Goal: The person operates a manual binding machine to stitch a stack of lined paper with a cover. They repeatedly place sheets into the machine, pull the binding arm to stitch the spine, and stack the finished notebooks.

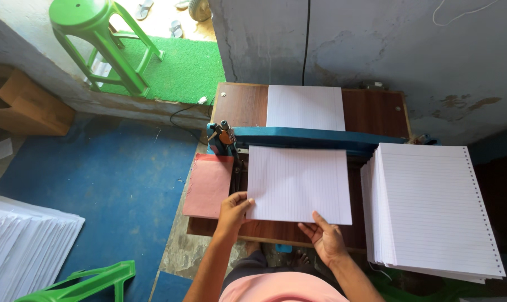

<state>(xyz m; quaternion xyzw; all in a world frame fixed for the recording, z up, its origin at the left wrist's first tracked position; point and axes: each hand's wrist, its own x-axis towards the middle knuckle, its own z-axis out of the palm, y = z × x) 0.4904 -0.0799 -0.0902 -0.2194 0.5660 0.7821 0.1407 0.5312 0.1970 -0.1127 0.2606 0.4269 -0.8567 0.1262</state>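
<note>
Ruled white sheets (298, 184), a smooth flat rectangle, lie at centre on the dark wood-grain worktop (376, 112), far edge under the teal metal bar (320, 138). Left hand (234, 210), at 7 o'clock, fingers pinching the near left corner; right hand (326, 237), at 6 o'clock, fingers closed on the near edge. At 3 o'clock: fanned punched paper stack (438, 212). At 9 o'clock: dull pink card (209, 184).
</note>
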